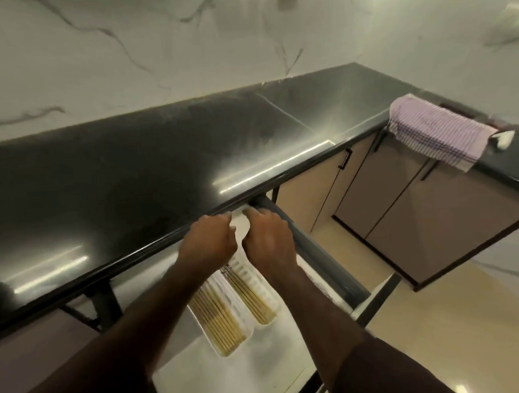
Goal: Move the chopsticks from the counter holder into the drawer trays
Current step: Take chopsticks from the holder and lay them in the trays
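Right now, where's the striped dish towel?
In the head view the striped dish towel is at the far right, draped over the front edge of the black counter, above the brown cabinet doors and well away from both hands.

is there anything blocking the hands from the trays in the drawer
Nothing visible does. The left hand and right hand are already over the far ends of the two white trays, which hold chopsticks in the open drawer under the counter edge.
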Demonstrator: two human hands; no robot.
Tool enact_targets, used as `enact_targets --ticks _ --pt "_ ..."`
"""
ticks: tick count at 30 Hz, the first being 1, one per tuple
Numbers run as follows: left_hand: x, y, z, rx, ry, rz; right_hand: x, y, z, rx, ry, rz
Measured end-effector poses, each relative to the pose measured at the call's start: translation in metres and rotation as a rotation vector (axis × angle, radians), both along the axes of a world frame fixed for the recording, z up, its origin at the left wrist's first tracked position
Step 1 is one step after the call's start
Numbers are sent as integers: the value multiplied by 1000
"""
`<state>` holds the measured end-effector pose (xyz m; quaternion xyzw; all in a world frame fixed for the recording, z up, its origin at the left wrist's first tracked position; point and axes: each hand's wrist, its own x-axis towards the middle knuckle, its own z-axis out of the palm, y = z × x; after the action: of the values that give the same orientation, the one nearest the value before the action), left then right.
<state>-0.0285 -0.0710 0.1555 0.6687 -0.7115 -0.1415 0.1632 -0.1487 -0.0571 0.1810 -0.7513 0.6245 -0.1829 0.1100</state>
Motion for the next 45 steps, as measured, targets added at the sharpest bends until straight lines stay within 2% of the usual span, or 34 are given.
enact_targets --ticks 5,10,16,21,28,34,39,45 --pt "24 47 73 -218 123 127 29 25 67 -180 -166 56" --pt "64 99 130 -443 101 247 62 59 122 -325 -213 145" --pt "138 147 163 -566 140 426 133 87 153 -413 -239 286" --pt "211 171 165 -641 144 475 211 105 158 -422 -265 416" --pt "335 171 146 -607 193 631 330 113 146 -315 -246 481" --pt "416 144 129 -505 275 673 403 96 122 -156 -263 450" --pt "453 113 109 -377 552 709 436 74 95 27 -307 386" --pt "471 74 81 -218 756 720 459 53 65 148 -308 301"
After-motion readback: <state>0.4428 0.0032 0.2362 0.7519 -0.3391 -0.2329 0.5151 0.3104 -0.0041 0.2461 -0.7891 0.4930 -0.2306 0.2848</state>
